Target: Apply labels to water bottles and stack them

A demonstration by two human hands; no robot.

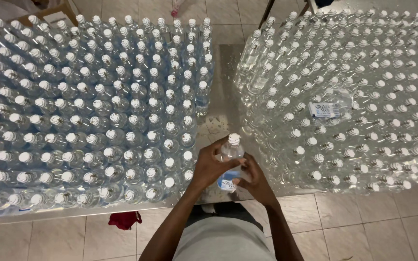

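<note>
From the head camera, both hands meet low in the middle of the view, over a bare strip of the metal table [221, 104]. The left hand [209, 166] wraps its fingers around a clear plastic bottle [230, 150] with a white cap, gripping its side. The right hand [253, 180] curls closed against the lower part of the same bottle, pressing a blue and white label [227, 182] onto it.

The bottle stands upright between the two big blocks of bottles, near the table's front edge. The block on the left [88, 116] looks slightly blue; whether those bottles carry labels cannot be told from above. The block on the right [364, 96] looks clear and bare, and a small stack of loose labels [324, 110] lies on top of its caps. Judging by this, one bottle is in hand and a great many on the right are not yet labelled.

Below the table edge, a red cloth [124, 220] lies on the tiled floor [364, 227].
</note>
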